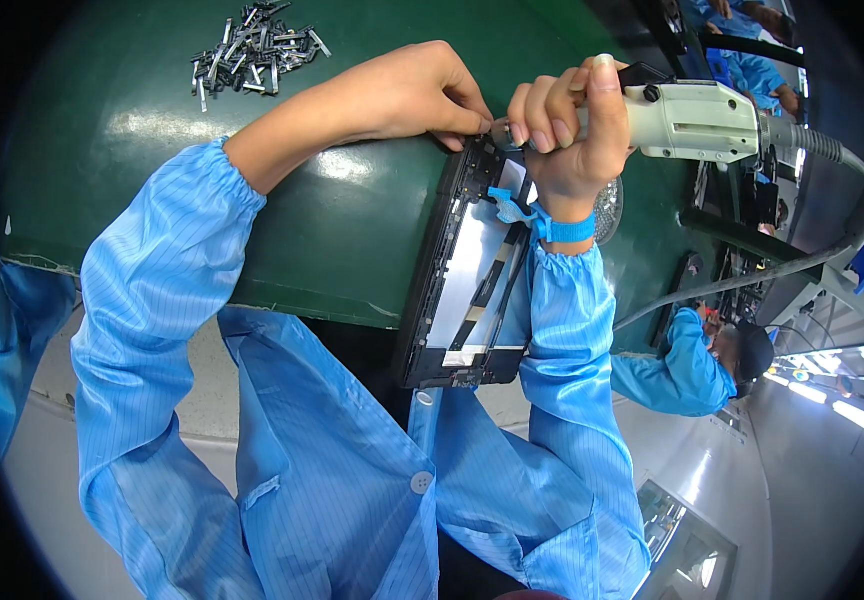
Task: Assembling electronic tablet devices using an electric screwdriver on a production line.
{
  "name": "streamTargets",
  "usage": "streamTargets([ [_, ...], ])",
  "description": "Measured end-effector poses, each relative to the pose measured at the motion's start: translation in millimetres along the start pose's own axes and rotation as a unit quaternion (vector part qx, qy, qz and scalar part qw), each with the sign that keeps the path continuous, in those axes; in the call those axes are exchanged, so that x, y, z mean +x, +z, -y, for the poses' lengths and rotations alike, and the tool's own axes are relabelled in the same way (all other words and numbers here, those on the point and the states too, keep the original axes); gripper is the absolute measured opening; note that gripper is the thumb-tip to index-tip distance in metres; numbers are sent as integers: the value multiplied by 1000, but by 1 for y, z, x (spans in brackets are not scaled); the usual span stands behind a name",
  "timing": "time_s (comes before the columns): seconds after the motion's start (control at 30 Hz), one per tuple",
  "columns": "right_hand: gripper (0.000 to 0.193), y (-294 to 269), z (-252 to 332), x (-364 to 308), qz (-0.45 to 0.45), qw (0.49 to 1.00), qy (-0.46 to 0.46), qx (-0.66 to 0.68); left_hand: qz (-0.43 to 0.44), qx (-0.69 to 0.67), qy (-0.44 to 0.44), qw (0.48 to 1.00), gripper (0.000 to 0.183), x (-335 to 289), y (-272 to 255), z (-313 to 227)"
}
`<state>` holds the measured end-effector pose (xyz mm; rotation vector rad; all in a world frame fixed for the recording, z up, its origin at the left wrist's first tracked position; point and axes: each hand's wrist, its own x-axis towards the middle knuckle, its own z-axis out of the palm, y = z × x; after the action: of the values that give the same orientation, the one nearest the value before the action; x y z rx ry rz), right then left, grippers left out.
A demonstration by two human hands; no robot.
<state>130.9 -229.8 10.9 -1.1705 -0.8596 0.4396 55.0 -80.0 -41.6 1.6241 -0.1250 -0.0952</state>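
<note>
A black device housing (422, 290) with a silvery inner panel lies lengthwise over the table's near edge. My left hand (407, 95) reaches across to its far end, fingers bent and pressed together at the corner; what they pinch is hidden. My right hand (577, 130) is wrapped round a cream-coloured hand-held power tool (697, 120) with a thick cable. The tool's nose points left, close to my left fingertips and above the housing's far end. A blue strap (564, 230) circles my right wrist.
A heap of small black and silver metal parts (257, 50) lies on the green table (152, 200), far left. The tool's grey cable (772, 265) loops down on the right. A round, clear object (608, 210) shows behind my right wrist. Other people in blue (687, 370) sit at right.
</note>
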Motion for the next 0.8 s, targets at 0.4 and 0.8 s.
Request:
streamTargets([
  [0.4,25,-2,-4,3,-25,1000,-14,13,3,20,14,1000,24,0,-4,-3],
  [0.8,14,18,18,-1,-140,988,56,36,-123,370,115,914,45,-128,105,-62],
])
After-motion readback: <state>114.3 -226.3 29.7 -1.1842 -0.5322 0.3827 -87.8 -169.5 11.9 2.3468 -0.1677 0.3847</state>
